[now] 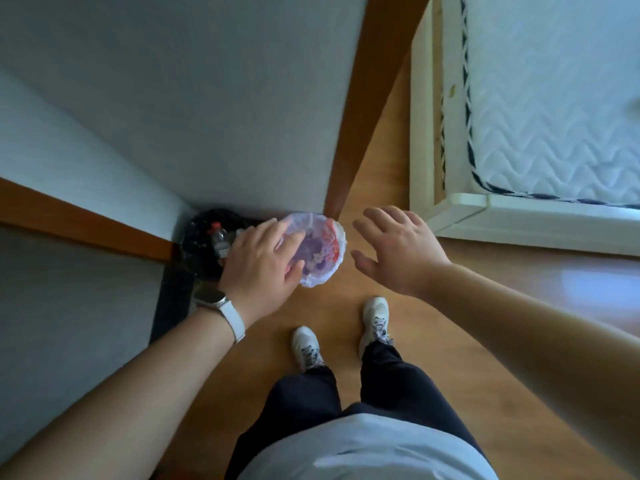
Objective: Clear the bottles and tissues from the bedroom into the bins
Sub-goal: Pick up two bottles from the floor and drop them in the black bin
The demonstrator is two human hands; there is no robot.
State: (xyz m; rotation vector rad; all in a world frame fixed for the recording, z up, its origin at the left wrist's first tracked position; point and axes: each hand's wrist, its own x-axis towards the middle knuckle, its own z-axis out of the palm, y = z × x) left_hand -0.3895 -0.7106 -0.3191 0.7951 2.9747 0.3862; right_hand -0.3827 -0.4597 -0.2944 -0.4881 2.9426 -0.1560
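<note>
Two small bins stand in the corner of the room. The black-bagged bin (199, 233) holds a clear plastic bottle (219, 237) with a red cap. To its right, the bin lined with a white bag (332, 251) printed in red holds crumpled tissues (317, 258). My left hand (259, 261), with a watch on its wrist, hovers over both bins with straight fingers reaching over the white bag's rim and holds nothing. My right hand (394, 247) is spread open in the air just right of the white-bagged bin.
Grey walls with a brown skirting (86, 220) meet behind the bins. A bed with a white quilted mattress (554, 98) and cream frame (485, 216) stands at the right. I stand on wooden floor (450, 341) in white shoes (306, 344).
</note>
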